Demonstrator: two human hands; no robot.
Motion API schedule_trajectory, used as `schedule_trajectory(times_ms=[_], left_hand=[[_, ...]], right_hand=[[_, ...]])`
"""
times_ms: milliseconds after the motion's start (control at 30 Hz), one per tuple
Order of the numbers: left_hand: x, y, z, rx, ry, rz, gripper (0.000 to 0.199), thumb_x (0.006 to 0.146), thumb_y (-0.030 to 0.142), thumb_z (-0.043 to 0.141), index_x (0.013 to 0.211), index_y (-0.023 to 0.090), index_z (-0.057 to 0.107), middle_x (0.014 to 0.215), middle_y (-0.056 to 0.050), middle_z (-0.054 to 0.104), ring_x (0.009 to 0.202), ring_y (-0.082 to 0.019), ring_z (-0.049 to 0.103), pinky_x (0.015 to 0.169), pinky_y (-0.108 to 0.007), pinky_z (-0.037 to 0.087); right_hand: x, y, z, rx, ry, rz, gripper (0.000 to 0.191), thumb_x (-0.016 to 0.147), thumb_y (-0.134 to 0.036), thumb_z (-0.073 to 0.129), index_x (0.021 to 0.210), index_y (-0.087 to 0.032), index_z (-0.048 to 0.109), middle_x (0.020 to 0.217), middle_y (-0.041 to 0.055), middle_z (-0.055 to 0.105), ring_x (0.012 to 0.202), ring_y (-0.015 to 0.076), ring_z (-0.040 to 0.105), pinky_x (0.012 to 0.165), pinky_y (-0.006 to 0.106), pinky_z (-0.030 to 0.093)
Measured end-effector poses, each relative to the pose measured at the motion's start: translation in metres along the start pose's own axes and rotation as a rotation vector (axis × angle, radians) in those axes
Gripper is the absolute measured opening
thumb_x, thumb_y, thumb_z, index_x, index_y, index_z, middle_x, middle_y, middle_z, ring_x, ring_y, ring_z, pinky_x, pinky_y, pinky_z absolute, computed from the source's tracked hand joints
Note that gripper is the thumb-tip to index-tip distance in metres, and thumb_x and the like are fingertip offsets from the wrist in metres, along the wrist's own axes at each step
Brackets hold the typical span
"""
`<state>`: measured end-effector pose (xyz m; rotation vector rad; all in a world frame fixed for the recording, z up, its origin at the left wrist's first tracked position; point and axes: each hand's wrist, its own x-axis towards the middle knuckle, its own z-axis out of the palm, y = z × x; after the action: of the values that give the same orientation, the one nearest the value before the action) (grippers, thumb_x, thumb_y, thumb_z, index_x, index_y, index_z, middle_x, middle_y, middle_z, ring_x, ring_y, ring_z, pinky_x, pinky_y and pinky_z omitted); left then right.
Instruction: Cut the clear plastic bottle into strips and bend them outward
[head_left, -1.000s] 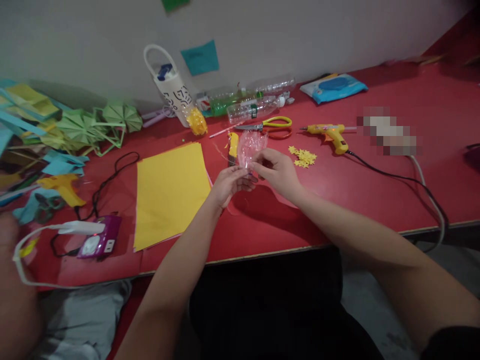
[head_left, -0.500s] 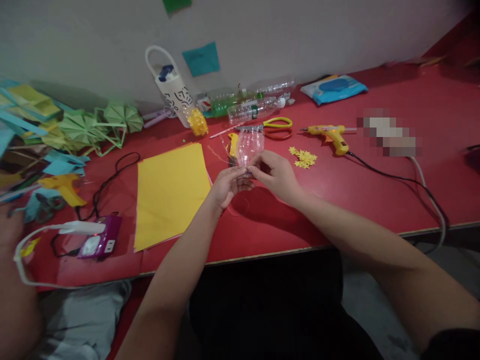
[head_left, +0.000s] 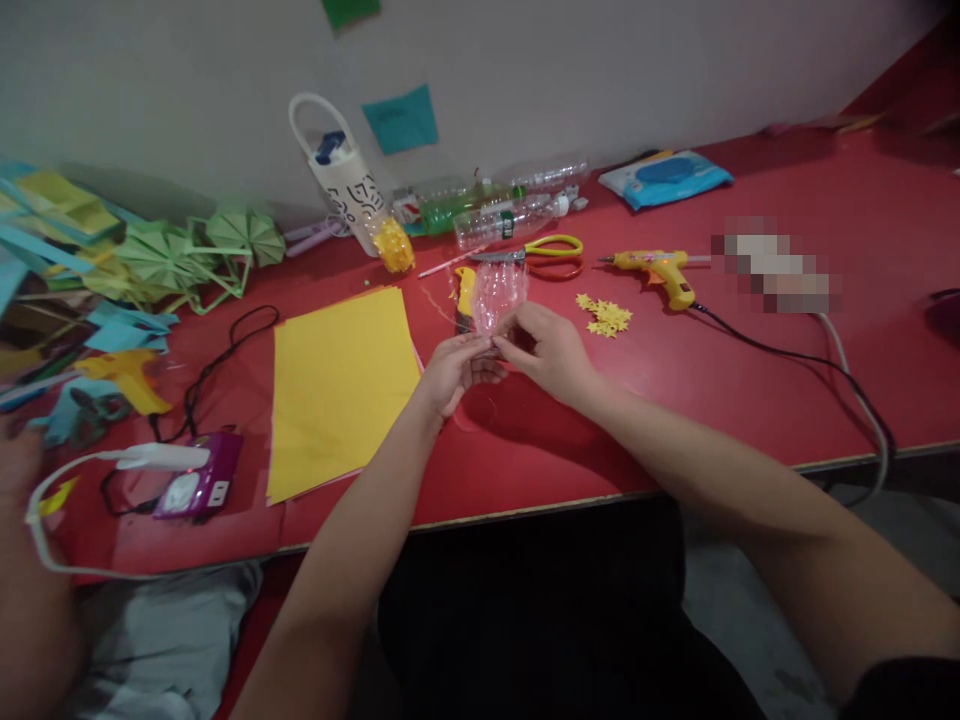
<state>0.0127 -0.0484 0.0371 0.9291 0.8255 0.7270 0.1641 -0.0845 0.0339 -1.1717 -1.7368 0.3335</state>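
Clear plastic, looking like a bottle piece cut into strips [head_left: 501, 290], is held over the red table with its strips fanning away from me. My left hand [head_left: 459, 375] is closed at its near end, thumb on top and the other fingers curled below. From the right, my right hand [head_left: 551, 348] pinches that same end with thumb and forefinger; the exact spot between the fingertips is hidden. Just behind the plastic lies a yellow-handled tool [head_left: 465, 290], partly covered. Scissors [head_left: 559, 250] with yellow and red handles rest beyond it. Small yellow stars [head_left: 607, 315] are piled right of my right hand.
Yellow paper sheets [head_left: 341, 400] lie left of my hands. A yellow glue gun [head_left: 664, 275] trails its cord rightward; another glue gun [head_left: 131, 378] lies by a purple power adapter [head_left: 202, 475]. Plastic bottles [head_left: 502, 220] line the wall. Another person's arm [head_left: 30, 560] shows at far left.
The whole view has shifted very slightly. Both hands keep the same hold on the plastic, with only tiny movement of the right fingertips.
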Motion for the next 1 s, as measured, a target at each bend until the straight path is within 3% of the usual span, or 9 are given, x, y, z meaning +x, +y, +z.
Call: schedule_trajectory(times_ms=[300, 467, 667, 800, 1000], left_hand=[[-0.0010, 0.0011, 0.0007, -0.012, -0.020, -0.009, 0.015, 0.066, 0.022, 0.071, 0.071, 0.013, 0.061, 0.055, 0.000, 0.063, 0.049, -0.011, 0.061, 0.054, -0.024, 0.049], [0.0007, 0.0002, -0.0028, -0.017, -0.040, 0.006, 0.024, 0.060, 0.025, 0.077, 0.071, 0.013, 0.061, 0.056, 0.001, 0.063, 0.050, -0.011, 0.061, 0.053, -0.023, 0.050], [0.0005, 0.0021, -0.0007, -0.029, -0.021, 0.193, 0.037, 0.052, 0.024, 0.084, 0.082, 0.016, 0.065, 0.072, 0.001, 0.070, 0.065, -0.010, 0.064, 0.067, -0.023, 0.053], [0.0001, 0.0014, 0.0005, 0.004, 0.043, 0.304, 0.036, 0.055, 0.022, 0.082, 0.087, 0.021, 0.066, 0.082, 0.001, 0.070, 0.076, -0.011, 0.063, 0.072, -0.023, 0.051], [0.0011, 0.0005, -0.0013, 0.105, 0.088, 0.425, 0.033, 0.058, 0.025, 0.079, 0.088, 0.024, 0.066, 0.087, 0.001, 0.067, 0.085, -0.014, 0.061, 0.079, -0.027, 0.050]], right_hand=[[-0.0009, -0.0029, -0.0007, 0.037, -0.001, 0.025, 0.014, 0.083, -0.021, 0.057, 0.069, -0.020, 0.055, 0.069, 0.0005, 0.058, 0.067, 0.0142, 0.054, 0.062, 0.028, 0.041], [-0.0010, -0.0033, -0.0009, 0.040, -0.027, 0.070, 0.014, 0.084, -0.022, 0.058, 0.070, -0.020, 0.056, 0.069, 0.0004, 0.059, 0.066, 0.0138, 0.054, 0.060, 0.027, 0.040], [-0.0025, -0.0056, -0.0018, -0.012, 0.019, -0.133, 0.010, 0.088, -0.022, 0.053, 0.079, -0.020, 0.058, 0.076, 0.0015, 0.058, 0.068, 0.0137, 0.054, 0.062, 0.027, 0.043], [-0.0038, -0.0092, -0.0021, -0.027, 0.014, -0.217, 0.010, 0.089, -0.019, 0.050, 0.084, -0.022, 0.058, 0.078, 0.0018, 0.058, 0.067, 0.0132, 0.054, 0.061, 0.027, 0.045], [-0.0042, -0.0084, 0.0009, 0.014, 0.115, -0.309, 0.013, 0.086, -0.010, 0.050, 0.083, -0.023, 0.053, 0.079, 0.0012, 0.058, 0.066, 0.0123, 0.054, 0.059, 0.025, 0.046]])
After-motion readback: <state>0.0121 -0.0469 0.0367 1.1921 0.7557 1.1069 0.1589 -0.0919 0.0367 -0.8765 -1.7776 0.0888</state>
